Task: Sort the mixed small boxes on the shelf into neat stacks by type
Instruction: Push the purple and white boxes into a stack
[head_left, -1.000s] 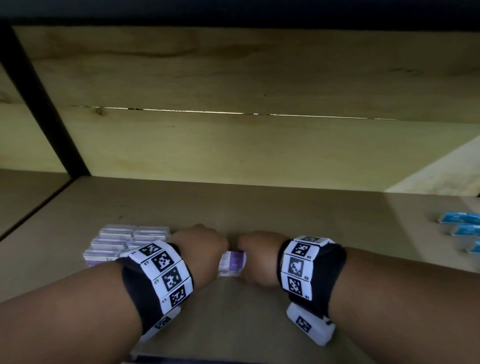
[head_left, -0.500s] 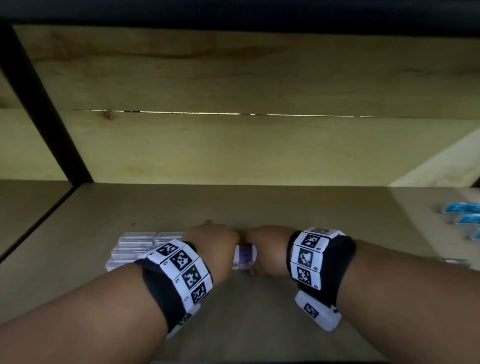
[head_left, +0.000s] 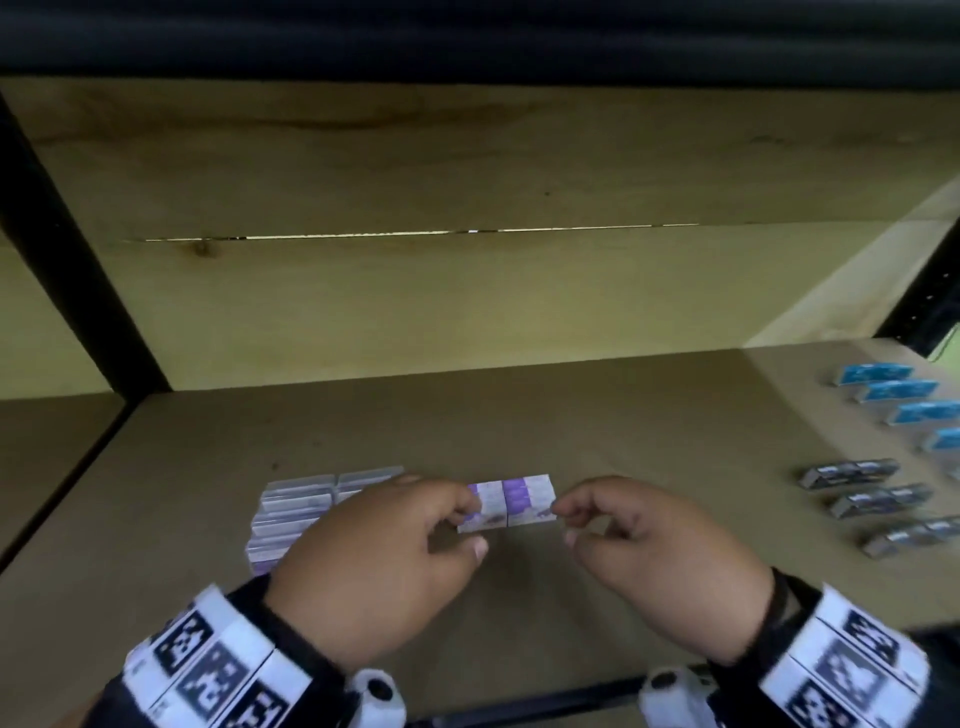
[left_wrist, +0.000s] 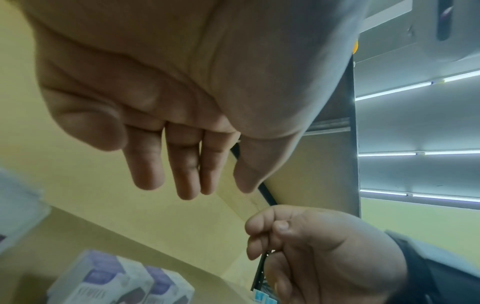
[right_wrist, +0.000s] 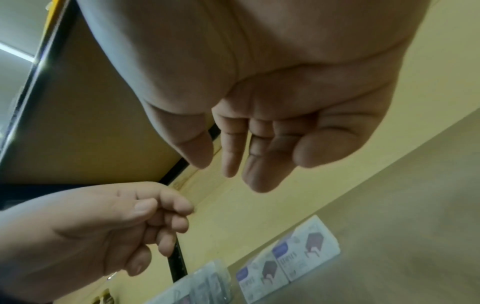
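Observation:
Two purple-and-white boxes (head_left: 506, 501) lie side by side on the wooden shelf (head_left: 519, 415); the left wrist view shows them too (left_wrist: 116, 281), as does the right wrist view (right_wrist: 291, 261). My left hand (head_left: 470, 525) hovers at their left end and my right hand (head_left: 566, 525) at their right end. Both wrist views show loose fingers with nothing between them: left hand (left_wrist: 197, 189), right hand (right_wrist: 228, 170). A neat block of like purple boxes (head_left: 301, 514) sits just left, partly hidden by my left hand.
Several blue boxes (head_left: 898, 389) stand in a row at the far right. In front of them lie three grey boxes (head_left: 878, 501). A black upright post (head_left: 67, 260) bounds the shelf on the left. The wooden back wall (head_left: 467, 291) rises behind.
Both hands were pressed against the ends of the purple boxes. They have since let go, lifted and drawn back toward me, fingers loosened.

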